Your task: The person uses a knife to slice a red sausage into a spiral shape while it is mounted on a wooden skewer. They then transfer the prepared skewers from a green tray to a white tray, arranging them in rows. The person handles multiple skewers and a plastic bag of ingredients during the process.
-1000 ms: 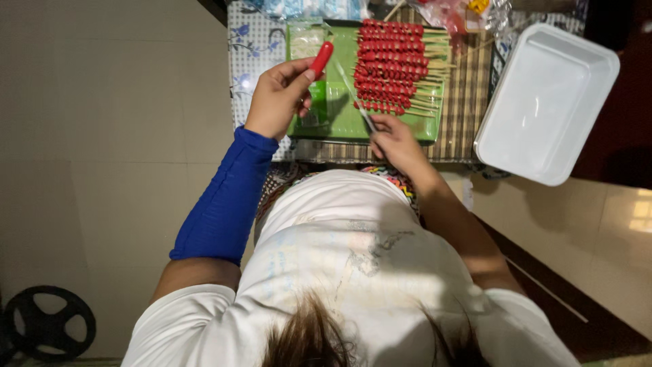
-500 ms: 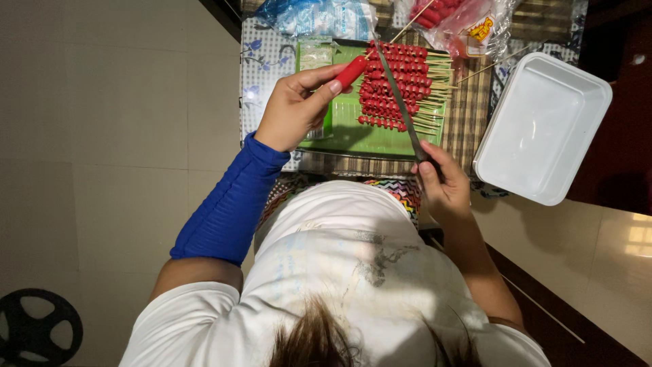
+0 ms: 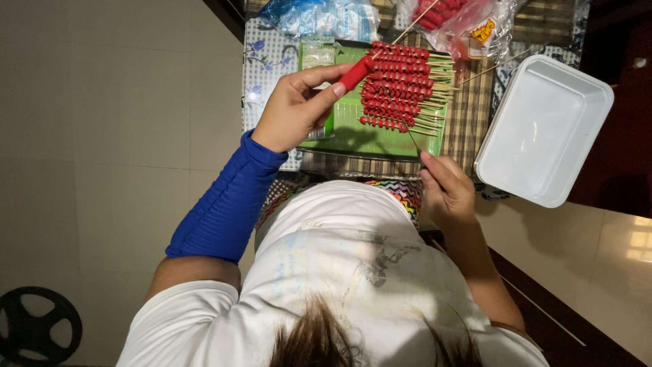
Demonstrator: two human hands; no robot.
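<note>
My left hand [image 3: 295, 109], on a blue-sleeved arm, pinches a short red sausage piece [image 3: 356, 73] above a green tray [image 3: 353, 136]. My right hand [image 3: 445, 194] sits lower, near my body, with its fingers closed on a thin wooden skewer [image 3: 413, 139] that points up towards the tray. A row of skewers threaded with red pieces [image 3: 401, 88] lies across the tray, their bare stick ends pointing right.
An empty white rectangular container [image 3: 543, 129] stands right of the tray on a checked cloth [image 3: 468, 129]. A bluish plastic bag [image 3: 326, 17] and a clear bag of red pieces [image 3: 462, 20] lie behind the tray. A black wheel [image 3: 34, 329] rests on the tiled floor at bottom left.
My left hand carried the red piece rightwards over the tray. My right hand lifted a skewer, then drew back towards my body with it.
</note>
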